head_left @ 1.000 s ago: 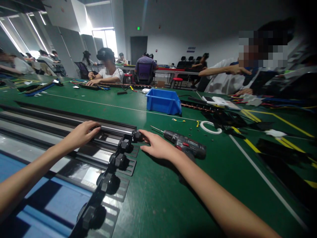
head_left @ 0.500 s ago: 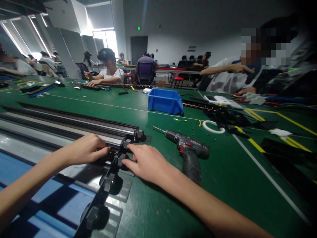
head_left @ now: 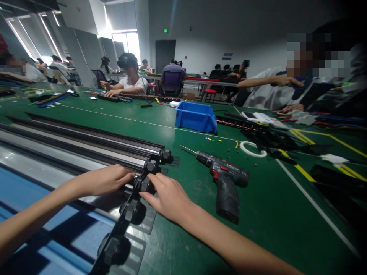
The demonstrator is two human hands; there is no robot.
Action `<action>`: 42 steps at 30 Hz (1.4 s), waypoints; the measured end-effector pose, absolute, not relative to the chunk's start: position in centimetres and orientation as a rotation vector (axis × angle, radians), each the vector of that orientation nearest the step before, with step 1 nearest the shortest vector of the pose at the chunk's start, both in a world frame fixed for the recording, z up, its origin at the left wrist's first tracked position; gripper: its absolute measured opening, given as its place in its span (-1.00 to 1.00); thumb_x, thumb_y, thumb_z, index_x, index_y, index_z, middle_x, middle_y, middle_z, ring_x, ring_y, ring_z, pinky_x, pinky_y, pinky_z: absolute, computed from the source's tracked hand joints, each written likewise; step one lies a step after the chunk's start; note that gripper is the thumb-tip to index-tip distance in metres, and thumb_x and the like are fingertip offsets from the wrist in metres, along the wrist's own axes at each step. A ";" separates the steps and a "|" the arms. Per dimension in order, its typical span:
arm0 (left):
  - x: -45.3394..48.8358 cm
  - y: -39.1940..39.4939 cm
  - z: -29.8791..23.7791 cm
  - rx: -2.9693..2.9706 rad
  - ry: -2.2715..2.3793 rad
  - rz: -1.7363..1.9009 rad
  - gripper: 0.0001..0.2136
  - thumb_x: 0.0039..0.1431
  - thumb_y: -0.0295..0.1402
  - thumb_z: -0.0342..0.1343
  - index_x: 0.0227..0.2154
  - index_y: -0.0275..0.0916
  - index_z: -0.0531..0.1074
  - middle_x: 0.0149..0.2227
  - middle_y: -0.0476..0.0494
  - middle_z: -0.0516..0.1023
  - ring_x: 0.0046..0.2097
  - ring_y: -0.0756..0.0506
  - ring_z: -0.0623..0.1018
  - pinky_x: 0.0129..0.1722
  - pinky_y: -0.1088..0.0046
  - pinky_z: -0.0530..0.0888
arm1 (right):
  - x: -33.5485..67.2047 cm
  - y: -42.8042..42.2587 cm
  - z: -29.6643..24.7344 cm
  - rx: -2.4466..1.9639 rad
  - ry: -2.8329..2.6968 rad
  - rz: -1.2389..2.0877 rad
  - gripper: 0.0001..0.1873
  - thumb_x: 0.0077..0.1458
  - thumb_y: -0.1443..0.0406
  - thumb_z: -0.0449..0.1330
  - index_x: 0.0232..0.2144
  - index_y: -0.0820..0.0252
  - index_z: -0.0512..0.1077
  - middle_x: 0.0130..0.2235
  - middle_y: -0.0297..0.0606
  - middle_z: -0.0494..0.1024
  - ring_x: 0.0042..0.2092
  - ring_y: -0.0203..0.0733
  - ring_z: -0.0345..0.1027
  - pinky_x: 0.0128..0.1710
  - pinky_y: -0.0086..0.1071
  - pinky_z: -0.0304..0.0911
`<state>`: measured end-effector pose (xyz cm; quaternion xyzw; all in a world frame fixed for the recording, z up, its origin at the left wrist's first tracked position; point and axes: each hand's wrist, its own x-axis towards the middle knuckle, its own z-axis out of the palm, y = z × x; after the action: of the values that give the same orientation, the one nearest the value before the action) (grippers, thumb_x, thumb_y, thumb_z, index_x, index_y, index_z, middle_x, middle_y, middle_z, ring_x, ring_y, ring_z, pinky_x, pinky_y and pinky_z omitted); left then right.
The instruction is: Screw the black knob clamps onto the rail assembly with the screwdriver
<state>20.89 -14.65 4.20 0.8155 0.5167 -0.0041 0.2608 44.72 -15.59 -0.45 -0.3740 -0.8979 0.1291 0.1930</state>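
A black bracket strip (head_left: 115,233) crosses the ends of several long black-and-silver rails (head_left: 114,151), with chunky black hex fittings along it. My right hand (head_left: 169,194) is closed around one black hex fitting (head_left: 146,185), index finger above and thumb below. From the rail side, my left hand (head_left: 110,179) reaches to the same strip with its fingers held together. Its fingertips lie behind the strip, and what they grip, if anything, is hidden. Another hex fitting (head_left: 151,166) sits just beyond my right fingers, and a nearer one (head_left: 134,212) lies on my side.
A cordless drill (head_left: 226,179) lies on the green table (head_left: 269,214) right of my hand, bit pointing left. Behind it stand a blue bin (head_left: 195,117) and a white ring (head_left: 252,149). A co-worker (head_left: 266,86) sits far right; another (head_left: 130,82) works across the table.
The view has shifted slightly. My right index finger has come nearer onto the hex fitting by my thumb. My left fingers have stretched closer to the strip, and the thumb is less bent away.
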 end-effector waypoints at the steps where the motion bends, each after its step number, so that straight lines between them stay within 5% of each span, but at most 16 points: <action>1: 20.9 -14.6 4.1 2.215 1.398 -0.010 -0.58 0.39 -0.18 -0.25 -0.43 -0.25 0.40 -0.46 -0.07 0.50 -0.44 -0.02 0.43 -0.40 0.46 0.28 | 44.7 -15.6 -0.6 -1.045 -2.516 0.365 -0.66 0.24 0.04 0.18 -0.16 0.20 0.37 -0.23 -0.21 0.51 -0.23 -0.10 0.44 -0.27 -0.29 0.29; 42: 21.1 -14.6 4.0 2.266 1.387 -0.032 -0.60 0.38 -0.20 -0.23 -0.47 -0.24 0.37 -0.48 -0.08 0.49 -0.46 -0.03 0.42 -0.41 0.46 0.28 | 43.8 -14.9 -0.3 -1.050 -2.663 0.296 -0.68 0.26 0.06 0.08 -0.14 0.18 0.27 -0.14 -0.14 0.55 -0.13 0.01 0.49 -0.21 -0.20 0.31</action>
<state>21.08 -14.60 4.01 0.8279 0.5069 -0.0115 0.2400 43.83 -14.89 -0.32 -0.3618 -0.9173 0.1020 0.1313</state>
